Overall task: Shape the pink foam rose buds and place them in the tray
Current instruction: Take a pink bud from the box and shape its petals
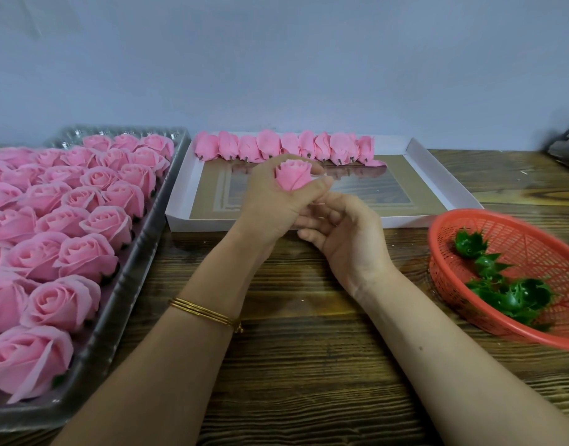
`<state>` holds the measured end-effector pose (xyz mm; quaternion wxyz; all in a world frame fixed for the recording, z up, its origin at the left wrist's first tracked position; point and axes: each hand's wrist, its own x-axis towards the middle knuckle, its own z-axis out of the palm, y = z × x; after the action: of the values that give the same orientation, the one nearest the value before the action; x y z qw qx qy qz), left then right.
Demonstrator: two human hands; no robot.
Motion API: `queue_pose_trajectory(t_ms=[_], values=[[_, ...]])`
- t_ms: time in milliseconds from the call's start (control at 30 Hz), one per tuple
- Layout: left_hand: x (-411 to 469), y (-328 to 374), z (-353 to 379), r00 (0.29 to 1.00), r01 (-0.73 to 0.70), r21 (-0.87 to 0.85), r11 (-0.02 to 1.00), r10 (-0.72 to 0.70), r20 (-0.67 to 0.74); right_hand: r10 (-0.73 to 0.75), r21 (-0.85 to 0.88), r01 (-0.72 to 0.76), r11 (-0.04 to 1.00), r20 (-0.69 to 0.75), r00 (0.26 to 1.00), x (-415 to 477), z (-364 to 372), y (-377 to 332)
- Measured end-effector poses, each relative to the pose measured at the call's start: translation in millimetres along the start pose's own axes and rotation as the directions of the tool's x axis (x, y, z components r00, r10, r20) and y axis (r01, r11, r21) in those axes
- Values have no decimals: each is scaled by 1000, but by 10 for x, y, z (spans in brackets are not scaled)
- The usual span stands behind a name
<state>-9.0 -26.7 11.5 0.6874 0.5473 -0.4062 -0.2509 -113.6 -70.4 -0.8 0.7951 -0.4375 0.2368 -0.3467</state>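
Head view: the left hand (pixel 270 201) grips a pink rose bud (pixel 292 177), held up over the near part of the white tray (pixel 437 181). A row of buds (pixel 286 149) lines its far edge. The right hand (pixel 344 233) curls just beneath, touching the left; I can't tell whether it pinches anything. Squeeze too hard and the petals may crease; a careless set-down could topple that row. No readable writing anywhere.

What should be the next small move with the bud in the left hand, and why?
Probably lay the rose bud in the white tray, beside the row of buds along its far edge; the left hand grips it near that tray.
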Motion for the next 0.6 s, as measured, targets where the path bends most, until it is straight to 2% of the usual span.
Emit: queue_pose_trajectory(t_ms=[133,267,400,600], values=[[-3,5,-28,998,-66,94,993,65,16,-57,15,57,998,-28,998,12,-15,-24],[8,-30,-18,992,-103,188,977,87,90,-74,-87,68,994,-77,994,42,-1,-54],[-29,-83,20,969,-71,213,975,17,245,-40,-208,20,978,-93,995,45,23,-55],[-37,-121,25,960,-16,180,983,-35,278,-53,-233,35,972,-72,996,47,8,-52]])
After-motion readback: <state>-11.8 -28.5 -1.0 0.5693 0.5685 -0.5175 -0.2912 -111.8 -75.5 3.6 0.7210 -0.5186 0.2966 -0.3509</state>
